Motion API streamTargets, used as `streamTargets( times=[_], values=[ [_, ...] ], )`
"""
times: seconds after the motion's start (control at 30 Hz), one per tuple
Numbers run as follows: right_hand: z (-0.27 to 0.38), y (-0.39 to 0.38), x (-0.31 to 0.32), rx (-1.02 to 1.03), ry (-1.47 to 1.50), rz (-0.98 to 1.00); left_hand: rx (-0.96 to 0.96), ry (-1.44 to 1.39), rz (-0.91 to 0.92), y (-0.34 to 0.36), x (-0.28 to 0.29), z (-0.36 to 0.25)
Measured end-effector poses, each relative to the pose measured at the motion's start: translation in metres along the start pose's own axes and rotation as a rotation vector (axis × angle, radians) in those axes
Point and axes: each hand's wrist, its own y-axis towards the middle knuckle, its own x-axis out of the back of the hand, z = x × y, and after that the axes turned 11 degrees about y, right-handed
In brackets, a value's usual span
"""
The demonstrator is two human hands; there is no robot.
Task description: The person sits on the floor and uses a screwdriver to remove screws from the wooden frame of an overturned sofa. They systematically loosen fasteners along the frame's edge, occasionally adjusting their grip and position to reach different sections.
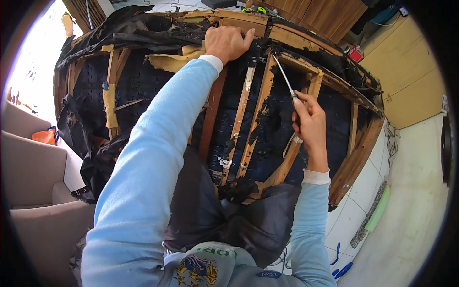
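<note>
An upturned sofa frame (354, 158) of bare wooden slats lies before me, with torn black fabric and yellow foam scraps (172, 61) clinging to it. My left hand (228, 42) rests flat on the far wooden rail, fingers bent over the edge beside the foam. My right hand (310, 123) grips the handle of a slim metal tool (284, 79), a screwdriver-like shaft. Its tip points up at the junction of a slat and the black fabric near the far rail.
A beige armchair (33, 162) stands at the left with an orange bag (45, 136) behind it. Wooden cabinets (330, 19) line the far right. A green foam strip (377, 210) and blue straps (342, 270) lie on the white tiled floor at the right.
</note>
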Motion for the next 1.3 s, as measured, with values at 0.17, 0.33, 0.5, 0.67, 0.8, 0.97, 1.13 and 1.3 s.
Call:
streamTargets(
  times=[0.17,0.33,0.5,0.67,0.8,0.97,1.13,1.3],
  values=[
    [-0.018,0.006,0.006,-0.125,0.305,0.071,-0.012,0.008,-0.016,0.001,0.001,-0.001],
    [-0.058,0.016,0.000,0.526,-0.349,-0.148,-0.008,0.015,0.019,0.003,0.001,-0.004],
    [-0.066,0.015,-0.018,0.464,-0.126,-0.113,-0.009,0.028,0.020,0.001,0.004,0.001],
    [-0.066,0.016,-0.007,0.429,-0.245,-0.113,-0.011,-0.034,-0.104,0.001,0.000,-0.003],
    [-0.089,0.020,-0.029,0.857,-0.612,-0.309,-0.005,-0.008,-0.060,-0.001,0.002,-0.004],
    [-0.079,0.009,-0.042,0.737,-0.340,-0.266,-0.003,0.001,-0.061,0.000,0.000,0.003],
    [-0.109,0.029,-0.044,0.977,-0.593,-0.469,0.004,-0.019,0.010,0.003,0.005,-0.005],
    [-0.107,0.025,-0.038,0.555,-0.199,-0.270,0.003,-0.001,-0.028,0.001,0.004,0.003]
  ],
)
